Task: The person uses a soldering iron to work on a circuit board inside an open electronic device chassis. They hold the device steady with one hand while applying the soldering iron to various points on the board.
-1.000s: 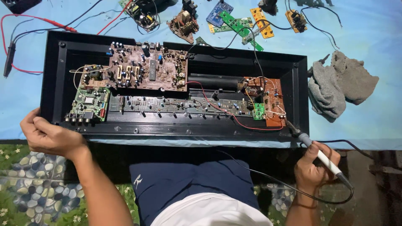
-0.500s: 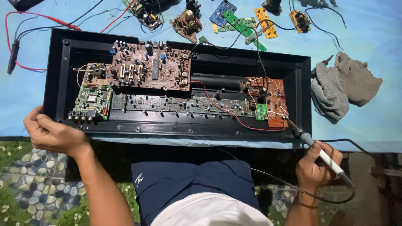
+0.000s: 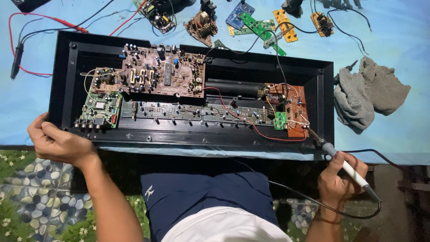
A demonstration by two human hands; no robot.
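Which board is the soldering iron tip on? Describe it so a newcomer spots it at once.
Start at the long black chassis lying open on the blue sheet. Go to its right end, where the right hand holds the soldering iron with the tip at the near corner of an orange-brown board. Unlike the big brown board at upper left, it is small, stands lengthwise towards the person, and has a tiny green board beside it.

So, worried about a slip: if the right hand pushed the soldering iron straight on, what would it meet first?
Likely the orange-brown circuit board by its tip; the right hand aims the soldering iron there, though depth is unclear.
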